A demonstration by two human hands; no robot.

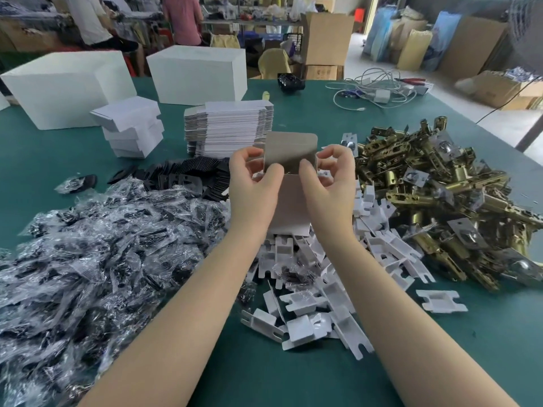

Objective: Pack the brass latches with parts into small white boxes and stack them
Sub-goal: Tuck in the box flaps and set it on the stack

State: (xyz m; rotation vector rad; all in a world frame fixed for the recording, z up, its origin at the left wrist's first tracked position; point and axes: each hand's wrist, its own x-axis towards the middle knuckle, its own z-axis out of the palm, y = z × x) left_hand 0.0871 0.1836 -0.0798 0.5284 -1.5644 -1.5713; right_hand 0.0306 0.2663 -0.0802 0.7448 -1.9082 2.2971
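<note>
Two hands hold a small white box (289, 201) up above the green bench (264, 377), the left hand (254, 183) gripping its left side and the right hand (329, 183) its right, thumbs curled over the front wall at the open top. The box's grey top flap (291, 151) stands upright just beyond the fingertips. Right of the right hand lies a heap of brass latches (435, 195). Beneath and just near of both hands spreads a scatter of white plastic inserts (317, 289), some touching the latch heap. Left of the left hand lies a large pile of clear bags holding dark parts (97, 254), with black plates (188, 177) beyond it. Beyond the hands stands a stack of flat white box blanks (232, 130), and further left a short stack of folded small boxes (132, 130). Two large white cartons (199, 71) sit at the far edge.
</note>
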